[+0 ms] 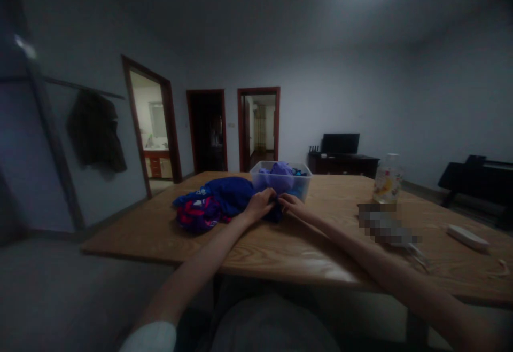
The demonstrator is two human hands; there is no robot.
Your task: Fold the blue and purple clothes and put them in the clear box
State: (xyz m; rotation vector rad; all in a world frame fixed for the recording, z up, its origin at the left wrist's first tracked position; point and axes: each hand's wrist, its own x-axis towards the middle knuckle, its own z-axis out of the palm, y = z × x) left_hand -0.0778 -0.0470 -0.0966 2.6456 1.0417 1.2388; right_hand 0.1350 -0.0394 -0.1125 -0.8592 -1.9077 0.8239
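Observation:
My left hand [260,205] and my right hand [293,205] are close together at the near side of the bin, fingers closed on a dark navy cloth [274,214]. Dim light hides its exact kind. Left of my hands lies a heap of clothing: a royal blue piece [232,194] and a crumpled red, pink and purple patterned piece [198,214]. Just behind my hands stands a clear plastic bin [303,184]. A light purple cloth [280,176] bulges above its rim, with darker blue items beside it.
The wooden table [320,256] holds a clear jar with a fruit print [387,184] at the right. Nearer are a partly pixelated grey object [387,226] and a white elongated case [467,237]. A cabinet with a dark screen [340,143] stands at the far wall.

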